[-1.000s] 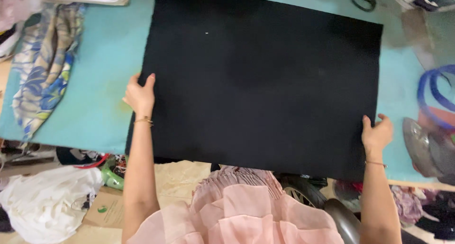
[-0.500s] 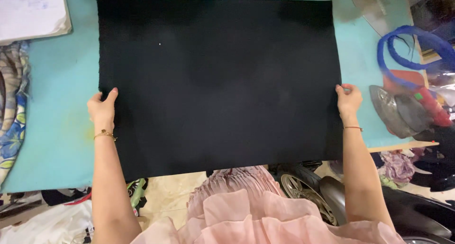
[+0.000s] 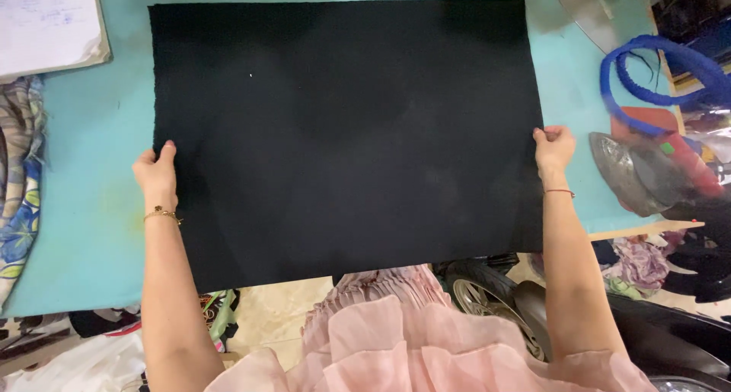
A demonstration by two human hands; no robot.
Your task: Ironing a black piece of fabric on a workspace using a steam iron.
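Hands pinched opposite side edges of the black fabric sheet (image 3: pixel 343 133), apparently to keep it flat and square on the turquoise table (image 3: pixel 91 209); left hand (image 3: pixel 156 171) gripped at nine o'clock, right hand (image 3: pixel 553 148) at three; matte, rectangular, its near edge overhung the table toward six o'clock.

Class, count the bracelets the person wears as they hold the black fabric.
2: a gold bracelet on the left hand's wrist, and a thin red bracelet on the right hand's wrist. None seems hidden.
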